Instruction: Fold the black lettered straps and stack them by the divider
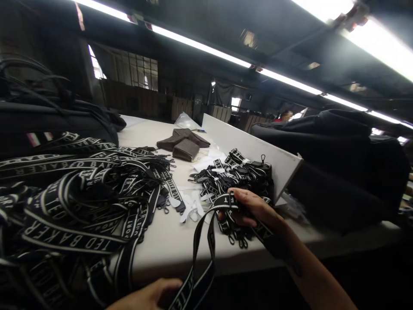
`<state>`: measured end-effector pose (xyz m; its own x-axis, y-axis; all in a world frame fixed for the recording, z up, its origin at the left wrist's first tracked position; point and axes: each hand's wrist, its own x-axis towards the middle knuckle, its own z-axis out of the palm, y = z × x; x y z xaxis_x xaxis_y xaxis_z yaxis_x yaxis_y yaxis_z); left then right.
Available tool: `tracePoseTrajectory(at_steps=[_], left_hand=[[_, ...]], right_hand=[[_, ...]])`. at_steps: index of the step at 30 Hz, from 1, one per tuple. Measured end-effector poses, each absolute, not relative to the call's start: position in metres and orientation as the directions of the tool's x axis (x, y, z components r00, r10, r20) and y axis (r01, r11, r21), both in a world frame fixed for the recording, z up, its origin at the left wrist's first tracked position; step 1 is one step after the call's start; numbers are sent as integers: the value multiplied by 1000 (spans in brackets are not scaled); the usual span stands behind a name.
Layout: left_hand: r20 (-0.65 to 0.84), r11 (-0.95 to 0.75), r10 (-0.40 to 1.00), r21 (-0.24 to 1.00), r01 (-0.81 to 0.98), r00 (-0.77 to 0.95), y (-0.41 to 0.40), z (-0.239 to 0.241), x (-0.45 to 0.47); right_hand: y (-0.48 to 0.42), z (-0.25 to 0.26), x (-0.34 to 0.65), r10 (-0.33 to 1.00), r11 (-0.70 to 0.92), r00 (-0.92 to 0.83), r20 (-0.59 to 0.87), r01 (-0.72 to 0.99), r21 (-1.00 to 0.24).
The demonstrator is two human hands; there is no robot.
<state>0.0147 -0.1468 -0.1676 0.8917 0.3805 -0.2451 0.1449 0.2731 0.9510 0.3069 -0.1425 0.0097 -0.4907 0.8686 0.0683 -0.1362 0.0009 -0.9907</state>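
My right hand [253, 209] is closed on a black-and-white lettered bag strap [211, 241], pinching it near the table's front edge. From there the strap hangs in a loop toward the bottom of the view. Down there my left hand [150, 295] curls around the strap's lower part, its fingers partly cut off by the frame. Beyond my right hand sits a stack of folded straps [248, 172] with metal hooks and white ties. A large tangled heap of similar straps [71, 211] spreads to my left. Loose white tie pieces [193, 209] lie between the two piles.
Brown pouches [185, 142] and a clear plastic bag [185, 122] lie farther back on the white table [155, 249]. A low white board [248, 144] stands along the right side. Dark bags [51, 116] rise at left, and dark material [335, 168] at right.
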Motion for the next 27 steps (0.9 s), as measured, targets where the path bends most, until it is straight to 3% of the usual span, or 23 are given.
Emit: tracePoseTrajectory(at_steps=[2, 7, 9, 11, 13, 15, 17, 21, 27], left_hand=[[-261, 271, 396, 949, 160, 880, -143, -171, 34], [-19, 414, 254, 906, -91, 967, -123, -166, 72], [-29, 386, 219, 921, -60, 975, -119, -156, 75], [-71, 257, 308, 966, -11, 949, -120, -141, 72], [-47, 61, 532, 998, 16, 846, -124, -124, 69], [76, -144, 750, 988, 50, 657, -126, -107, 68], [223, -303, 870, 945, 121, 439, -127, -95, 72], [462, -476, 879, 834, 278, 116, -120, -91, 83], [637, -574, 771, 691, 439, 5, -113, -108, 91]], right_hand=[[-135, 7, 299, 854, -1, -519, 36, -70, -998], [-133, 13, 287, 820, -36, -570, -58, 49, -998], [-136, 17, 284, 823, -38, -564, -65, 61, -997], [-140, 22, 283, 843, -24, -537, -41, 40, -999], [-144, 26, 283, 871, 8, -492, 12, -10, -1000], [-148, 30, 282, 893, 54, -445, 73, -57, -997], [-152, 36, 278, 904, 108, -406, 137, -92, -990], [-161, 47, 264, 916, 208, -316, 247, -150, -966], [-163, 61, 246, 876, 404, -172, 451, -251, -880]])
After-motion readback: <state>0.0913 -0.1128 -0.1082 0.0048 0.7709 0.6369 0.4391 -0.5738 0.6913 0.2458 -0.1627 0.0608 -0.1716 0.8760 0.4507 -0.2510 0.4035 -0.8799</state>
